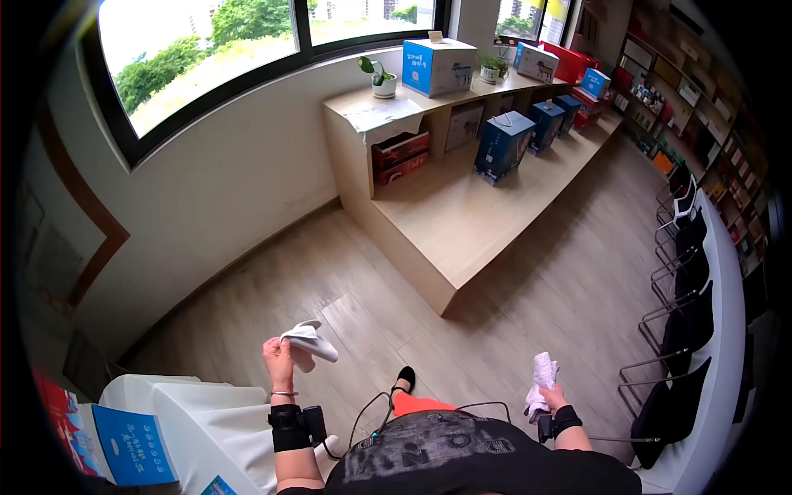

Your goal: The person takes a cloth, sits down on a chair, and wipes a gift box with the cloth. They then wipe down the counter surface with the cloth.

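Short of the wooden display bench [437, 223], our left hand [279, 363] is pinching 1 white cloth [316, 341] and our right hand [554, 398] is gripping 1 bunched pale-pink cloth [544, 370], its long axis pointing benchward.

There are two cloths, one white cloth [310, 340] and one pinkish cloth [543, 381], plus two black wrist straps [288, 418] and one black shoe [407, 378]. The boxes number three dark blue boxes [504, 147], two large white-and-blue boxes [450, 68] and one smaller blue box [594, 82]. Potted plants [384, 82] come to two; the black chairs [691, 313] overlap too much to count exactly.
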A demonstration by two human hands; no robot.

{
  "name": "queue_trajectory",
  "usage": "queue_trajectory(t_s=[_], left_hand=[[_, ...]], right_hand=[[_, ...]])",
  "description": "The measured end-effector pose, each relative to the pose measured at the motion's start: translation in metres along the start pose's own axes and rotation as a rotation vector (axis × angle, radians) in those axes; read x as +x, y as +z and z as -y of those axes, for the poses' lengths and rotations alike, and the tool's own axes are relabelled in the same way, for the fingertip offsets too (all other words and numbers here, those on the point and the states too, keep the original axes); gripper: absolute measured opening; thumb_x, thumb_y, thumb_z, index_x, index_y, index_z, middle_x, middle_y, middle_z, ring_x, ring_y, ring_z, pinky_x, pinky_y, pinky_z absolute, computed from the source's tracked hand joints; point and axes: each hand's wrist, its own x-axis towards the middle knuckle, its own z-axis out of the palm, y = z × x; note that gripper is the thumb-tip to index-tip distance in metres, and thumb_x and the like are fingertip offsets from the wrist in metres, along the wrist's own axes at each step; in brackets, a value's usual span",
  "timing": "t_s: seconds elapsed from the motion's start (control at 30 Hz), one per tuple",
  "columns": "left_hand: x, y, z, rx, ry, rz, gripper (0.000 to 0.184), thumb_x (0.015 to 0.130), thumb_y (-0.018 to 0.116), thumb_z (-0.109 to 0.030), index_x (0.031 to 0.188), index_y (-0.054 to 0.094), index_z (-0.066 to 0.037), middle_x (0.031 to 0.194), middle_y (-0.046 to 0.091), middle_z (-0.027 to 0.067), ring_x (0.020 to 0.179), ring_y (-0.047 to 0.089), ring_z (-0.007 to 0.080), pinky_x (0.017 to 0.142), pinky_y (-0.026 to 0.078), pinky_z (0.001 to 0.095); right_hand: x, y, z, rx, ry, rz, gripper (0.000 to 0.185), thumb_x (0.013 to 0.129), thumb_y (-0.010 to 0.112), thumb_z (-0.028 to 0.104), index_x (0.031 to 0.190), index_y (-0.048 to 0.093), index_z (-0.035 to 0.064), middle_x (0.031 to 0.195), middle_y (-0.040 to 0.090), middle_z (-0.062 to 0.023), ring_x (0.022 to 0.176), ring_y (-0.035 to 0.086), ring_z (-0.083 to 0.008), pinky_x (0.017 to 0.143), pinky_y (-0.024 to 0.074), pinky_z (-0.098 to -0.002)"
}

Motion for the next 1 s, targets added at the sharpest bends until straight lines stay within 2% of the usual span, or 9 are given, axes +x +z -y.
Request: queue_trajectory(t_s=[0.07,0.2,0.3,0.43,0.57,0.63,0.77,0.9,1.0], left_hand=[[-0.017,-0.016,0.022,0.318,-0.008,-0.054,0.018,0.091,0.062,-0.019,0.089,0.071,-0.003,0.082,0.067,0.0059,0.071,0.059,0.0172,0.065,0.047,0.0339],[0.117,0.022,-0.042,-0.237,-0.215,0.048,0.027,0.097,0.052,-0.019,0.086,0.068,0.0,0.082,0.067,0.0036,0.064,0.058,0.0092,0.057,0.046,0.0267],[0.151,0.044,-0.042,-0.516,-0.334,-0.095,0.027,0.098,0.051,-0.021,0.089,0.066,0.0,0.081,0.067,0.0041,0.065,0.06,0.01,0.058,0.048,0.0274],[0.232,0.085,-0.051,-0.759,-0.42,-0.12,0.026,0.099,0.048,-0.023,0.098,0.063,-0.002,0.084,0.067,0.0069,0.072,0.063,0.0166,0.065,0.053,0.0316],[0.34,0.13,-0.064,-0.767,-0.303,-0.234,0.026,0.1,0.045,-0.022,0.104,0.061,-0.002,0.088,0.066,0.0066,0.074,0.063,0.0169,0.065,0.052,0.0304],[0.417,0.15,-0.049,-0.69,-0.206,-0.217,0.03,0.098,0.047,-0.024,0.111,0.059,0.001,0.095,0.065,0.0092,0.082,0.064,0.0196,0.072,0.054,0.0338],[0.566,0.214,-0.096,-0.615,-0.057,-0.218,0.027,0.098,0.048,-0.022,0.104,0.063,0.0,0.088,0.065,0.005,0.074,0.061,0.0128,0.066,0.052,0.0272],[0.703,0.317,-0.169,-0.516,0.202,-0.274,0.025,0.097,0.053,-0.02,0.089,0.064,0.001,0.072,0.061,-0.0009,0.063,0.055,0.0061,0.055,0.046,0.0233],[0.812,0.428,-0.194,-0.022,0.346,-0.252,0.029,0.097,0.051,-0.029,0.092,0.065,-0.005,0.068,0.063,0.0061,0.062,0.06,0.0191,0.057,0.047,0.0328]], right_hand=[[-0.009,-0.008,-0.012,-0.047,0.038,-0.025,0.049,0.077,0.065,0.003,0.123,0.049,-0.0014,0.11,0.062,-0.0142,0.098,0.062,-0.0259,0.085,0.0507,-0.0373],[0.091,0.079,0.102,-0.035,-0.026,-0.021,0.047,0.076,0.066,0.003,0.121,0.051,-0.0017,0.108,0.063,-0.0139,0.095,0.063,-0.0244,0.084,0.0508,-0.0372],[0.099,0.112,0.156,0.006,-0.033,0.093,0.047,0.078,0.065,0.004,0.122,0.051,-0.0009,0.11,0.063,-0.0128,0.096,0.063,-0.0233,0.086,0.0496,-0.036],[0.119,0.143,0.211,0.106,-0.093,0.088,0.046,0.08,0.063,0.004,0.123,0.05,-0.0004,0.11,0.063,-0.0118,0.098,0.062,-0.0224,0.087,0.0485,-0.0347],[0.128,0.152,0.219,0.193,-0.11,0.08,0.048,0.081,0.061,0.004,0.127,0.047,-0.0007,0.113,0.062,-0.0115,0.101,0.061,-0.0221,0.089,0.0471,-0.0339],[0.133,0.151,0.217,0.215,-0.071,-0.002,0.048,0.08,0.059,0.004,0.127,0.047,-0.0012,0.112,0.062,-0.0121,0.099,0.062,-0.0232,0.088,0.049,-0.0351],[0.128,0.158,0.223,0.34,-0.05,-0.174,0.046,0.08,0.057,0.002,0.124,0.048,-0.0022,0.108,0.062,-0.0129,0.094,0.063,-0.0257,0.081,0.052,-0.0381],[0.111,0.185,0.252,0.363,0.153,-0.375,0.048,0.081,0.056,0.001,0.127,0.044,-0.0004,0.11,0.06,-0.0136,0.095,0.063,-0.0286,0.081,0.0544,-0.0416],[0.117,0.215,0.273,0.352,0.157,-0.38,0.046,0.08,0.056,0.003,0.125,0.048,-0.0013,0.108,0.061,-0.0133,0.094,0.063,-0.0282,0.081,0.0532,-0.0405]])
